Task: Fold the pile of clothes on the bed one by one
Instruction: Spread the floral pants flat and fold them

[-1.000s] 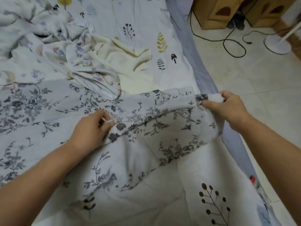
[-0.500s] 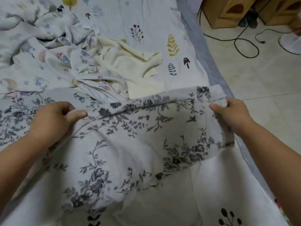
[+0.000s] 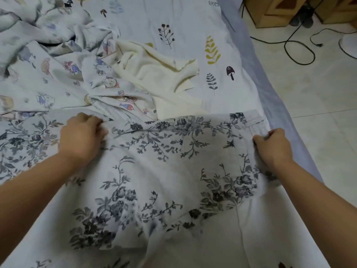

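My left hand [image 3: 81, 136] grips the far fold of the floral garment [image 3: 154, 171], spread along the bed's near edge; unfolded clothes [image 3: 63, 74] and a cream top [image 3: 154, 70] lie just behind. My right hand [image 3: 274, 147] clutches its waistband end at the bed's right edge. Risk: uneven pull could skew the fold, or that end could slide off toward the floor [image 3: 318, 93].

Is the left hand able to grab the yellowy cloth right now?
Probably not yet: the left hand is gripping the flowered garment, and the cartoon-print cloth lies bunched between it and the cream cloth.
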`<action>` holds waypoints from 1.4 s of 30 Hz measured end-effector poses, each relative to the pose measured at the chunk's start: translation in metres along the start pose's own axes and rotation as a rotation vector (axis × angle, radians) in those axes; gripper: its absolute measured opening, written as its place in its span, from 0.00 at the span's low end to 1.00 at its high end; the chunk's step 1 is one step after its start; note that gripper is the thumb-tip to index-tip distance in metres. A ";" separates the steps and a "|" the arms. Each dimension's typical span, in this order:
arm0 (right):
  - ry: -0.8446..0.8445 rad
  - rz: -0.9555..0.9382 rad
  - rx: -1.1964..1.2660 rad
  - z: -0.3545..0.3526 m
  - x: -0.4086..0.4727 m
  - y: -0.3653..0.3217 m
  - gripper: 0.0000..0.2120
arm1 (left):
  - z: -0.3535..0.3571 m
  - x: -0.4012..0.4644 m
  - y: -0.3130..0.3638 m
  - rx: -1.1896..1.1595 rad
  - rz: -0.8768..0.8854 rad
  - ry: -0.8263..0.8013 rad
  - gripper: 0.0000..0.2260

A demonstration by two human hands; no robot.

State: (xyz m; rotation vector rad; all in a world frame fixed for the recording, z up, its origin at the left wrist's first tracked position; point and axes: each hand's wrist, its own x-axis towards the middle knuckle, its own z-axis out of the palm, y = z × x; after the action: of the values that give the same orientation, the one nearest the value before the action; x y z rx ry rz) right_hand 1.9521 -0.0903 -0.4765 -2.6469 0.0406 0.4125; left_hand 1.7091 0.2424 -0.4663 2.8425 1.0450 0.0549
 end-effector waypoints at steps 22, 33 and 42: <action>0.234 -0.060 -0.348 -0.059 -0.025 0.030 0.22 | -0.001 -0.039 0.037 0.012 0.119 -0.118 0.15; -0.312 -0.734 -0.784 0.061 -0.086 0.002 0.33 | 0.017 -0.087 -0.002 0.214 0.309 -0.490 0.29; -0.322 -0.882 -0.643 0.039 -0.145 -0.038 0.17 | -0.020 -0.153 -0.010 -0.014 -0.051 -0.250 0.13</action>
State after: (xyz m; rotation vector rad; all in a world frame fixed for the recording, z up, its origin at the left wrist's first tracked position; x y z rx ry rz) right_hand 1.8058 -0.0447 -0.4506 -2.7738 -1.5091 0.5830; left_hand 1.5846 0.1531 -0.4472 2.7179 1.0551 -0.2880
